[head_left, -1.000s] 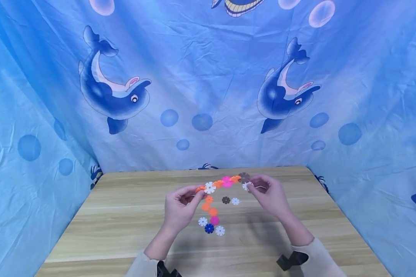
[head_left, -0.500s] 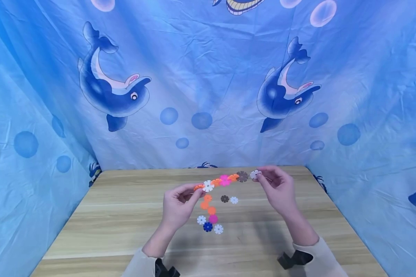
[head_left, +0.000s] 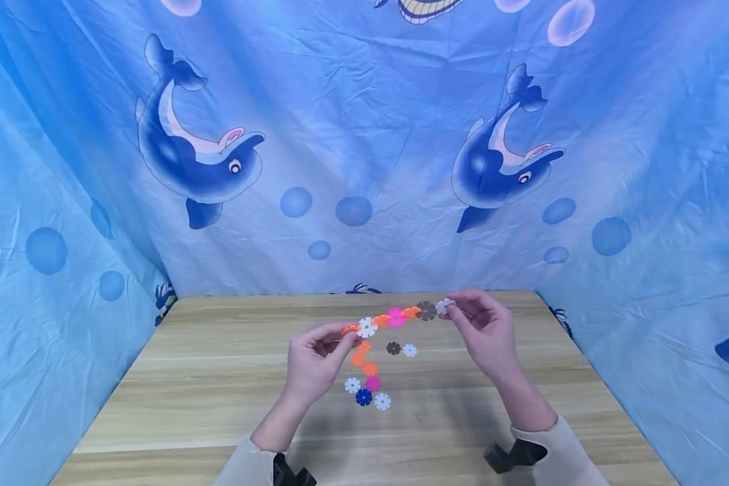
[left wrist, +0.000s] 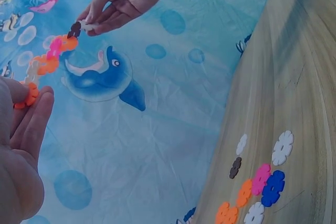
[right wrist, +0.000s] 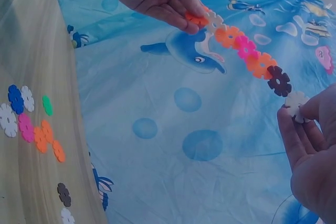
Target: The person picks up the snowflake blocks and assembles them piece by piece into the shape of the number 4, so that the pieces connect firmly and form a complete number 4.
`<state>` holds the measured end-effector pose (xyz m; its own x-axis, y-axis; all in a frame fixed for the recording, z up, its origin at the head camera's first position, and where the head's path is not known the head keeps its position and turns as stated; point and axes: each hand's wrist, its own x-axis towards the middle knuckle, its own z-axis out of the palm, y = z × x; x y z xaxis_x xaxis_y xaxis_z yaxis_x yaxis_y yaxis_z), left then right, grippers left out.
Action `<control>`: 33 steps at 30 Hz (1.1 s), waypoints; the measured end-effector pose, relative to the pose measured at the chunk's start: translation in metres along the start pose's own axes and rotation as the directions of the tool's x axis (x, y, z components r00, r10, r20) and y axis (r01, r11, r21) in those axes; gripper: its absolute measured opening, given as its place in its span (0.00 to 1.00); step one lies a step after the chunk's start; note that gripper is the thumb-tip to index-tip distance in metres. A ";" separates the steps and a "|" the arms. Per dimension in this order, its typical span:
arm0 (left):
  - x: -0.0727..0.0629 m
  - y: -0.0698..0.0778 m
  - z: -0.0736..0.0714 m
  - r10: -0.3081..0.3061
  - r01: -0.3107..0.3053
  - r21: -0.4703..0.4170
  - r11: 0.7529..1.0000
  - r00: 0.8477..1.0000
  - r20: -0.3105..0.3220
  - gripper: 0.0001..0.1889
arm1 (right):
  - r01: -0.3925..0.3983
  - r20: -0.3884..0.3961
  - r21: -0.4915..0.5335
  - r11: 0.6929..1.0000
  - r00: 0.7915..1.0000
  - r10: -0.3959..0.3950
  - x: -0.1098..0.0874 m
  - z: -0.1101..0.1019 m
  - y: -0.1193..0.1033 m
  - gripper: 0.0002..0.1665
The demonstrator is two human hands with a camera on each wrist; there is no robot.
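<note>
My left hand (head_left: 313, 364) pinches the orange end of a chain of flower-shaped interlocking discs, held above the table. From that end run a white disc (head_left: 367, 328), an orange one, a pink disc (head_left: 396, 317), another orange and a brown disc (right wrist: 279, 81). Between thumb and fingers, my right hand (head_left: 484, 332) pinches a loose-looking white disc (right wrist: 296, 106). Its edge is right at the brown disc's edge; whether the two are joined I cannot tell. Fingers cover part of the orange end disc (left wrist: 30, 96).
Below the chain, several discs lie on the wooden table (head_left: 219, 391): a blue disc (head_left: 364, 397), a pink, white ones, orange ones and a brown one (head_left: 393, 348). A green disc (right wrist: 47, 105) shows only in the right wrist view. Blue dolphin-print cloth (head_left: 364, 135) surrounds the table.
My right hand moved the white disc from below the brown disc out to its right, then slightly back left against its edge. The left hand has kept its grip on the chain.
</note>
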<state>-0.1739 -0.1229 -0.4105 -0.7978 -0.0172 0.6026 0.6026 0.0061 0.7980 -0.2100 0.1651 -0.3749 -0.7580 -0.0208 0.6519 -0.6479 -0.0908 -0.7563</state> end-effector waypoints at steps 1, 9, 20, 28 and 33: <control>0.000 0.000 0.000 0.000 0.000 0.001 1.000 1.000 -0.001 0.07 | -0.001 -0.001 0.005 1.000 1.000 0.001 0.000 0.000 0.000 0.10; 0.000 -0.001 0.001 -0.007 0.007 -0.005 1.000 1.000 0.000 0.07 | -0.005 -0.017 0.020 1.000 1.000 0.005 0.000 0.001 -0.001 0.11; 0.001 -0.001 0.005 -0.052 0.054 -0.046 0.997 0.998 0.039 0.07 | 0.013 0.010 0.032 0.999 1.000 -0.014 -0.002 0.000 -0.001 0.11; 0.009 0.004 0.020 -0.135 0.192 -0.204 0.960 0.955 0.264 0.17 | 0.044 0.031 0.003 0.999 0.999 -0.044 -0.005 0.002 0.001 0.11; 0.008 0.007 0.029 -0.211 0.279 -0.174 0.944 0.920 0.329 0.21 | 0.081 0.040 0.074 0.994 0.996 -0.084 -0.007 0.003 0.003 0.12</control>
<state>-0.1769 -0.0941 -0.4002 -0.8672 0.3121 0.3880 0.3496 -0.1733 0.9207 -0.2064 0.1618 -0.3817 -0.6971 -0.0524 0.7151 -0.7001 -0.1654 -0.6946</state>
